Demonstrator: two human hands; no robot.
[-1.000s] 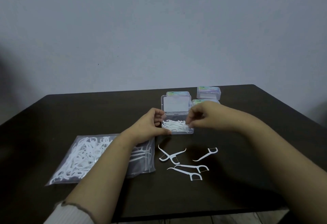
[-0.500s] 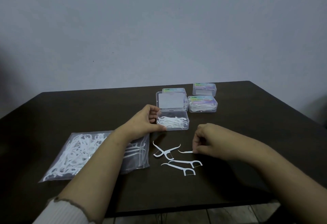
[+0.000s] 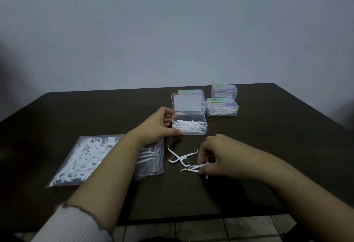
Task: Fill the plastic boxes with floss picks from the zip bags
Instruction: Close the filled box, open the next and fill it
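Observation:
An open clear plastic box (image 3: 203, 130) with its lid up holds several white floss picks. My left hand (image 3: 160, 125) grips the box's left side. My right hand (image 3: 218, 155) is closed over loose floss picks (image 3: 191, 168) on the table below the box, pinching them. Two more crossed floss picks (image 3: 179, 158) lie just left of that hand. A clear zip bag (image 3: 84, 158) full of floss picks lies flat at the left, partly under my left forearm.
Two closed plastic boxes (image 3: 222, 107) (image 3: 224, 91) stand behind and right of the open one, and a third box (image 3: 189, 91) peeks out behind the raised lid. The dark table (image 3: 277, 136) ends close to me, with tiled floor below.
My right hand left the open box, came down toward me and closed on loose picks on the table, gathering more. My left hand stayed on the box.

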